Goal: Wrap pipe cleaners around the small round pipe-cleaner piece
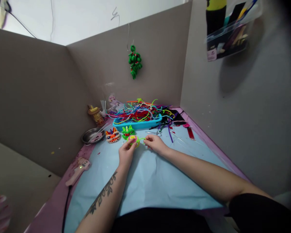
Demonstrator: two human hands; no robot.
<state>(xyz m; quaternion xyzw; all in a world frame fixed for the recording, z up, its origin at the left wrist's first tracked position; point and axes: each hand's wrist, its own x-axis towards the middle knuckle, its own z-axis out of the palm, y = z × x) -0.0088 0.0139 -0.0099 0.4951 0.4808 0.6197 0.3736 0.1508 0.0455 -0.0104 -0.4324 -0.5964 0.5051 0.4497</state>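
While my left hand [128,149] pinches a yellow, pink and lime piece [133,138], my right hand [155,144] pinches a thin lime strand [142,138].

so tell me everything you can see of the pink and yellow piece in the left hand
The piece is small and roundish, pink and yellow on its face, with yellow-green along its edge. It looks soft, but too small to be sure of the material. The left hand holds it over the blue sheet, in front of a green horned figure. A thin yellow-green strand reaches from its right side to the right hand, which pinches it.
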